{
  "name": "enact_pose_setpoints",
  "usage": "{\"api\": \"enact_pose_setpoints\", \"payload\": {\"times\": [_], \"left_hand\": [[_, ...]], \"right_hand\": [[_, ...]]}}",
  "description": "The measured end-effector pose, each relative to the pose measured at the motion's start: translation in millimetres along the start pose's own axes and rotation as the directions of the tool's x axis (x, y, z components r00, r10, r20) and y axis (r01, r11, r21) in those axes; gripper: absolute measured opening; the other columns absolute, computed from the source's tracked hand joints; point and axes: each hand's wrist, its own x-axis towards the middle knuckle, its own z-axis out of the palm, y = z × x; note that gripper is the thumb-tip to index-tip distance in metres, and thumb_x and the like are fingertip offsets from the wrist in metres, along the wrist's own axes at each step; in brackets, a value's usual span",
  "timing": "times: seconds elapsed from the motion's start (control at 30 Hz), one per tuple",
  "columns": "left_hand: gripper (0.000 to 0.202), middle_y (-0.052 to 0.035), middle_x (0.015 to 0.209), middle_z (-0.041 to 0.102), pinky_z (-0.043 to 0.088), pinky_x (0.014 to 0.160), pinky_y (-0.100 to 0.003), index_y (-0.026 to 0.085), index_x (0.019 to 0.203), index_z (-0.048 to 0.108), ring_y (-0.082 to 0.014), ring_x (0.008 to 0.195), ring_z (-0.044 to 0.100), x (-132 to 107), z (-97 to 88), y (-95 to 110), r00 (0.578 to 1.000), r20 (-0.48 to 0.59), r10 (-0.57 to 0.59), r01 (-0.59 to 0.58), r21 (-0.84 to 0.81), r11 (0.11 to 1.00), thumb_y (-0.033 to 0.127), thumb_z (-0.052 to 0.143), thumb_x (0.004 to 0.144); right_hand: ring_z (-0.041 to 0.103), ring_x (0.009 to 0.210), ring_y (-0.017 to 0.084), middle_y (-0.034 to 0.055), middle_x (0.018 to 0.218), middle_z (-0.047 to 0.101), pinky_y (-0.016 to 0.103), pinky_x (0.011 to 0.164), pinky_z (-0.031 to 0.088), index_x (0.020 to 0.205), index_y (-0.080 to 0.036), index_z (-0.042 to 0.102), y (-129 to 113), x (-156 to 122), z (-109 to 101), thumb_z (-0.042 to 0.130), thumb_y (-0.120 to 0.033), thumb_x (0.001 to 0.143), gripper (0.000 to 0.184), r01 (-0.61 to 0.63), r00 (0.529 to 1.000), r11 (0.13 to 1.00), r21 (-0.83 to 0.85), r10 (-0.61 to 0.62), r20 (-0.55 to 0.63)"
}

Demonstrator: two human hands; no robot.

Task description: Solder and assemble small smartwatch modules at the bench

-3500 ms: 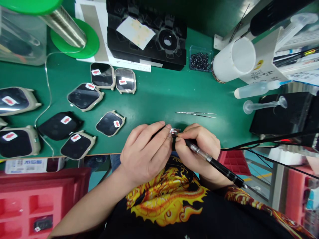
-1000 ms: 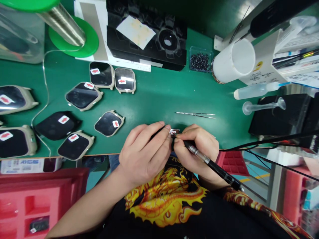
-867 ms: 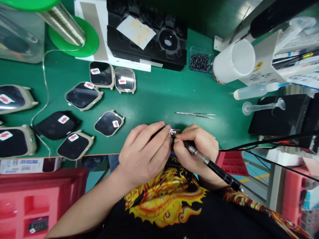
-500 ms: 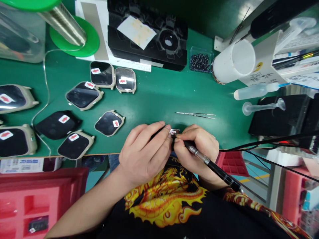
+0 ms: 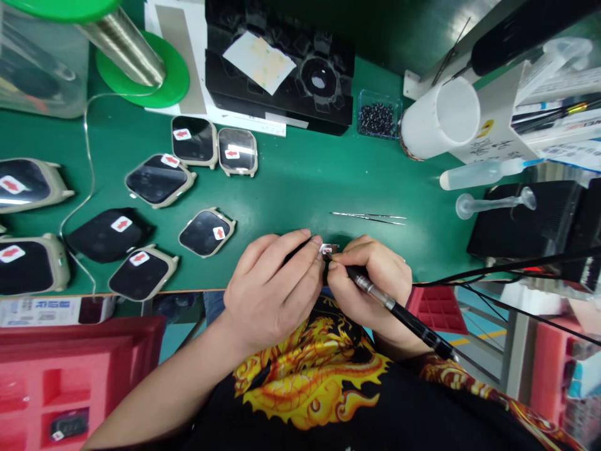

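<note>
My left hand is closed around a dark piece, apparently a smartwatch, at the table's front edge. A white sticker with a red mark shows on it, while my fingers cover most of the rest. My right hand grips a slim black pen-like tool with a clear, silvery section. The tool slants down to the right from its tip, which is at the piece beside the sticker; whether it touches cannot be seen. Just beyond my hands lie thin metal tweezers.
Several smartwatches with red-arrow stickers lie left. Solder wire trails from a green spool. At the back are a black fixture and a box of tiny black parts. A white cup and cables are right.
Both hands, the piece and the pen-like tool stay in nearly the same place. The whole view has shifted very slightly.
</note>
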Motion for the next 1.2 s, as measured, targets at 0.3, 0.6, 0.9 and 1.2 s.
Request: {"api": "enact_pose_setpoints", "payload": {"times": [0.3,0.6,0.9,1.2], "left_hand": [[0.026,-0.0096,0.126,0.082,0.061,0.093,-0.048,0.013,0.119,0.076,-0.0315,0.121,0.076,-0.3,-0.3,-0.3,1.0,0.0,-0.001,0.001,0.004,1.0,0.015,0.078,0.094],[0.024,-0.0086,0.128,0.081,0.061,0.093,-0.047,0.015,0.119,0.076,-0.0312,0.122,0.076,-0.4,0.4,0.2,1.0,0.003,-0.006,0.006,0.002,1.0,0.016,0.077,0.095],[0.025,-0.0087,0.127,0.082,0.06,0.093,-0.047,0.013,0.119,0.076,-0.0314,0.12,0.076,-0.6,-1.1,0.6,1.0,0.002,-0.003,0.003,0.015,1.0,0.016,0.079,0.094],[0.025,-0.0099,0.127,0.082,0.06,0.093,-0.047,0.013,0.119,0.076,-0.0319,0.12,0.076,0.0,-0.4,0.6,1.0,0.005,-0.004,0.004,0.008,1.0,0.016,0.078,0.094]], "right_hand": [[0.068,0.071,0.016,-0.0004,0.082,0.069,0.031,0.066,0.059,0.094,-0.023,0.064,0.6,0.2,0.3,0.067,-0.009,0.096,0.014,0.003,1.0,1.0,0.004,-0.003,-0.012],[0.068,0.071,0.016,-0.0001,0.083,0.07,0.032,0.066,0.059,0.095,-0.022,0.064,-0.4,0.8,0.4,0.067,-0.009,0.095,0.014,0.002,1.0,1.0,0.012,-0.002,-0.014],[0.069,0.073,0.016,-0.0001,0.084,0.07,0.031,0.068,0.059,0.095,-0.021,0.064,0.8,-0.3,-2.1,0.068,-0.008,0.095,0.013,-0.014,1.0,0.999,0.038,0.013,0.018],[0.067,0.072,0.016,0.0001,0.083,0.069,0.032,0.067,0.059,0.094,-0.022,0.064,0.4,0.4,-2.3,0.066,-0.008,0.095,0.014,-0.018,1.0,0.999,0.042,0.017,0.014]]}}
